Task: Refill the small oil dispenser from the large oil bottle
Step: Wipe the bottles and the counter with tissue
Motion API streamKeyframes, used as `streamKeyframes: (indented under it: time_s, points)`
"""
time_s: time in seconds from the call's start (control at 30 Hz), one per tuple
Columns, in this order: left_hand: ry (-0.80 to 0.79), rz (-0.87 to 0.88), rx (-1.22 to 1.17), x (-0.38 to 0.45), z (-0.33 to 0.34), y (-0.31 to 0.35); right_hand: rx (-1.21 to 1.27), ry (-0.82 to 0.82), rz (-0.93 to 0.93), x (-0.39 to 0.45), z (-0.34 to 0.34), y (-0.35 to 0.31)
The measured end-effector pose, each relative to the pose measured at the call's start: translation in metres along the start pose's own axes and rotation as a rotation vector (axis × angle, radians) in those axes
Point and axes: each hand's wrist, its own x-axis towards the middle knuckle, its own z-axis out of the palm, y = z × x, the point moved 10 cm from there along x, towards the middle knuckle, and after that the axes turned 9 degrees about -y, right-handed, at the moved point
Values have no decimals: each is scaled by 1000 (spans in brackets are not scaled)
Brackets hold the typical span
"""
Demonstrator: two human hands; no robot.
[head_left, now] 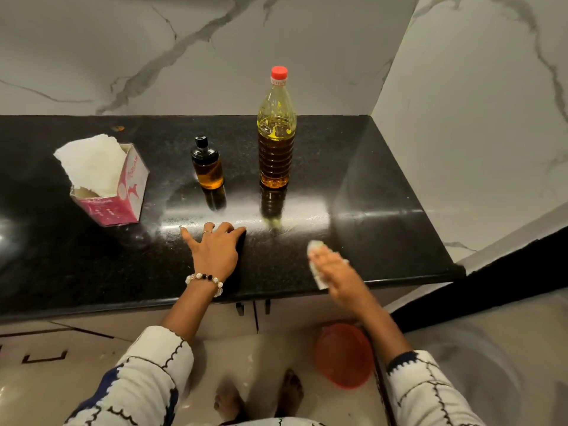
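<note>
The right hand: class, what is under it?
Under the right hand lies a white tissue, pressed to the black counter. Only its edges show; the hand covers the rest, and the blur hides how the fingers lie.

One tall clear plastic oil bottle with a red cap point(276, 130), one small black-capped glass oil dispenser point(207, 164), one pink tissue box point(109, 182) at nine o'clock, one red plastic tub point(343, 355), two hands.

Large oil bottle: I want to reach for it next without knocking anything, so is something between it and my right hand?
Nothing visible. The right hand, holding a tissue, is near the counter's front edge; only bare counter separates it from the large oil bottle. The dispenser stands off to the bottle's left.
</note>
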Motion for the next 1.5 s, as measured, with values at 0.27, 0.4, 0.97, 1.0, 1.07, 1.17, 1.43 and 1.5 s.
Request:
streamKeyframes:
  time_s: [0.27,0.4,0.97,1.0,1.07,1.17,1.43,1.5]
  points:
    - [76,-37,-364,-15,-7,-24,66,482,711,-33,-7,38]
    - [171,-106,-494,-30,-11,-50,98,380,466,7,55,-66]
    - [386,-425,-652,-90,-25,-188,-140,-193,-240,140,61,-159]
    - [388,-440,-653,-93,-25,-193,-174,-192,-220,157,68,-167]
    - [391,-446,-658,-96,-25,-200,-201,-185,-230,180,85,-195]
    - [401,-463,-656,-99,-24,-208,-193,-220,-351,181,117,-250]
    - [387,-439,-694,-84,-18,-204,-164,-521,-768,102,144,-250]
    - [381,-403,-717,-75,-19,-195,-138,-410,-580,119,106,-208]
